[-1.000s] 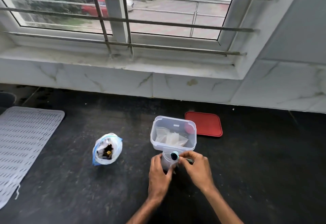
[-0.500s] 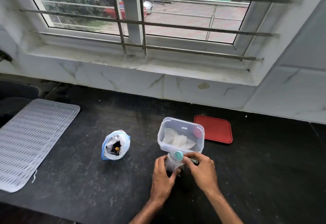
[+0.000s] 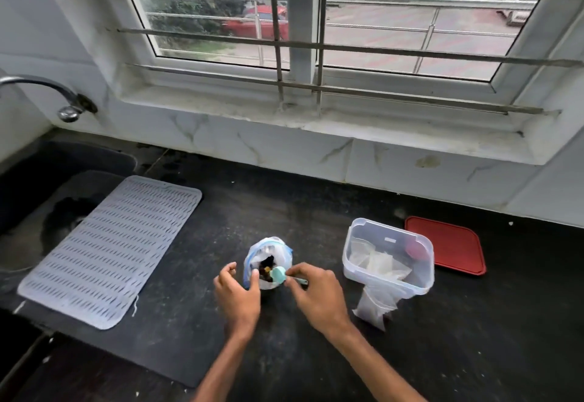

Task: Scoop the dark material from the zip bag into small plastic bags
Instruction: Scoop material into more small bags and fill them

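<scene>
The zip bag point(image 3: 256, 254) stands open on the black counter, with dark material point(image 3: 266, 265) showing inside. My right hand point(image 3: 317, 295) pinches a teal scoop point(image 3: 279, 275) whose bowl sits at the bag's mouth. My left hand point(image 3: 237, 292) is at the bag's left side, thumb against its near rim and fingers curled around it. A small plastic bag point(image 3: 374, 305) with some dark bits leans against the clear container, apart from both hands.
A clear plastic container point(image 3: 425, 281) holding more small bags stands right of the zip bag, its red lid point(image 3: 448, 248) behind it. A white perforated mat point(image 3: 110, 250) lies left, partly over a dark sink point(image 3: 38, 186) with a tap point(image 3: 66, 107).
Both hands left the small bag by the container and moved left to the zip bag. The scoop went with the right hand. The camera view shifted left.
</scene>
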